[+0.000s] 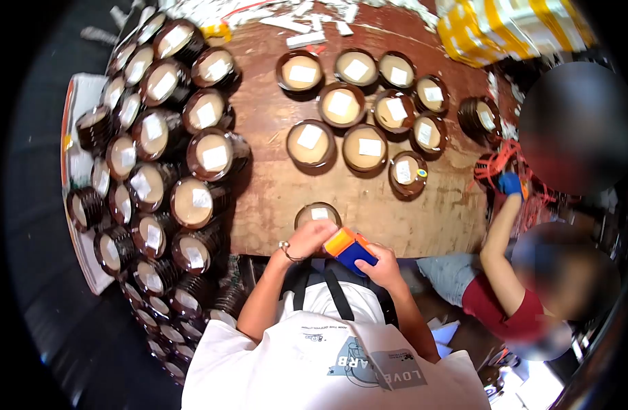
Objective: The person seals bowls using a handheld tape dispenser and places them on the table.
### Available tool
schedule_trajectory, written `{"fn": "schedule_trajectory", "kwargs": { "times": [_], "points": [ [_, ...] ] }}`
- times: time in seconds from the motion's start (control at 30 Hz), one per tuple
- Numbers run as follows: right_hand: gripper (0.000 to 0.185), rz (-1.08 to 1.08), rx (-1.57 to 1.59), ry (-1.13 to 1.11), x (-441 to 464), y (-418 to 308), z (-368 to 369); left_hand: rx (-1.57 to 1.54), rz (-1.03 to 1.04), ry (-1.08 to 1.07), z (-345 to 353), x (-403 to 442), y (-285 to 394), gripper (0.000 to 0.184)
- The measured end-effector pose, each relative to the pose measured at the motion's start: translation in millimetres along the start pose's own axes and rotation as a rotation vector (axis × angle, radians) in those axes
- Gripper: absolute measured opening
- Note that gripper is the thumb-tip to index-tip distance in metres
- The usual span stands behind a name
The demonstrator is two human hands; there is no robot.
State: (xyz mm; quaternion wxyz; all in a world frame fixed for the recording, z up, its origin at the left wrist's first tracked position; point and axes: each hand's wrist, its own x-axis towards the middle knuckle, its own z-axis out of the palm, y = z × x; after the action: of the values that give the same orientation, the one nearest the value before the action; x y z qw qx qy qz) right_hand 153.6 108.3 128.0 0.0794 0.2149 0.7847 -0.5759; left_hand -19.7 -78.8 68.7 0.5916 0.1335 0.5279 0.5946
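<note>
My right hand (382, 268) is closed around a small blue-and-orange box-shaped thing (355, 254), held tilted just over the table's front edge. Its exact kind I cannot make out. Against the orange end, my left hand (311, 239) has its fingers bent together; whatever they pinch, if anything, is hidden. Just beyond the left fingers stands a round brown-rimmed dish (317, 210) with a tan middle and a white label, partly covered by that hand. Farther back sits a group of similar labelled dishes, among them a smaller one (407, 175) that also bears a yellow-and-blue sticker.
Tall stacks of labelled brown dishes (209, 154) crowd the left side of the wooden table (273, 219). White scraps (307, 39) litter the back edge. A yellow-taped box (512, 31) stands back right. At right, a co-worker's gloved hand (511, 183) touches red strapping (495, 164).
</note>
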Motion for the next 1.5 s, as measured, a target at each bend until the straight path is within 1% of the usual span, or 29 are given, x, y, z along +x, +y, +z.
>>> {"fn": "schedule_trajectory", "kwargs": {
  "times": [0.03,0.07,0.1,0.13,0.17,0.23,0.27,0.3,0.33,0.4,0.43,0.47,0.53,0.57,0.7,0.77,0.9,0.97,1.0,1.07,1.1,1.17,1.2,1.27,1.3,1.33,1.4,1.47,1.5],
  "points": [
    [0.038,-0.011,-0.016,-0.034,3,-2,3,0.047,-0.04,0.039,-1,-10,3,0.031],
    [0.038,0.103,0.08,-0.117,4,-1,7,0.025,-0.025,0.067,-5,-17,-4,0.031],
    [0.038,0.227,0.172,-0.197,7,-4,10,0.312,0.152,0.201,-10,-25,-14,0.031],
    [0.038,0.228,0.152,-0.227,12,-9,10,0.602,0.316,0.337,-13,-34,-24,0.031],
    [0.039,0.209,0.027,-0.33,19,-19,9,0.708,0.322,0.416,-14,-48,-30,0.026],
    [0.043,0.197,-0.128,-0.491,36,-50,2,0.629,0.379,0.699,-30,-71,-59,0.021],
    [0.043,0.195,-0.144,-0.508,46,-56,-5,0.608,0.315,0.872,-49,-80,-85,0.022],
    [0.043,0.189,-0.251,-0.519,52,-58,-17,0.536,0.184,0.984,-73,-87,-108,0.024],
    [0.043,0.183,-0.359,-0.533,57,-62,-29,0.502,0.045,1.027,-93,-89,-109,0.026],
    [0.043,0.215,-0.655,-0.555,79,-87,-44,0.556,-0.029,1.051,-117,-72,-145,0.024],
    [0.043,0.12,-0.743,-0.555,87,-85,-47,0.755,0.081,1.057,-118,-55,-169,0.022],
    [0.043,0.118,-0.753,-0.565,90,-89,-48,0.956,0.194,1.053,-116,-42,-182,0.021],
    [0.043,0.169,-0.789,-0.606,95,-99,-51,1.014,0.195,1.08,-107,-23,-185,0.019],
    [0.044,0.111,-0.745,-0.584,92,-100,-50,1.082,0.196,1.091,-104,-15,-188,0.017],
    [0.044,0.143,-0.79,-0.539,81,-105,-49,1.194,0.191,1.032,-90,1,-197,0.015],
    [0.044,0.158,-0.786,-0.548,82,-100,-47,1.161,0.337,1.008,-84,10,-194,0.02],
    [0.045,0.175,-0.817,-0.514,83,-93,-47,1.232,0.322,1.008,-76,19,-195,0.018],
    [0.046,0.186,-0.836,-0.484,82,-85,-50,1.247,0.128,1.004,-74,21,-201,0.022],
    [0.046,0.194,-0.863,-0.495,82,-82,-54,1.247,0.129,0.999,-71,21,-202,0.022],
    [0.046,0.204,-0.891,-0.505,78,-71,-60,0.97,-0.046,0.986,-64,21,-200,0.024],
    [0.046,0.199,-0.818,-0.5,74,-62,-62,0.971,-0.044,0.984,-58,17,-199,0.024],
    [0.046,0.189,-0.742,-0.489,71,-54,-64,-0.079,0.054,1.062,-45,9,-194,0.032],
    [0.046,0.181,-0.7,-0.482,70,-53,-62,-0.074,0.057,1.061,-41,8,-191,0.032],
    [0.047,0.177,-0.648,-0.473,65,-45,-63,-0.003,0.233,0.81,-33,3,-188,0.045],
    [0.047,0.196,-0.658,-0.464,64,-38,-64,0.001,0.242,0.738,-31,5,-191,0.055],
    [0.047,0.214,-0.668,-0.452,65,-33,-65,0.012,0.243,0.734,-33,7,-194,0.055],
    [0.046,0.234,-0.635,-0.43,64,-29,-68,-0.311,0.329,0.575,-32,8,-199,0.055],
    [0.045,0.243,-0.597,-0.405,64,-18,-72,-0.234,0.341,0.625,-23,9,-192,0.053],
    [0.043,0.194,-0.51,-0.38,58,-2,-73,-0.045,0.133,0.765,-16,8,-184,0.051]
  ]
}}
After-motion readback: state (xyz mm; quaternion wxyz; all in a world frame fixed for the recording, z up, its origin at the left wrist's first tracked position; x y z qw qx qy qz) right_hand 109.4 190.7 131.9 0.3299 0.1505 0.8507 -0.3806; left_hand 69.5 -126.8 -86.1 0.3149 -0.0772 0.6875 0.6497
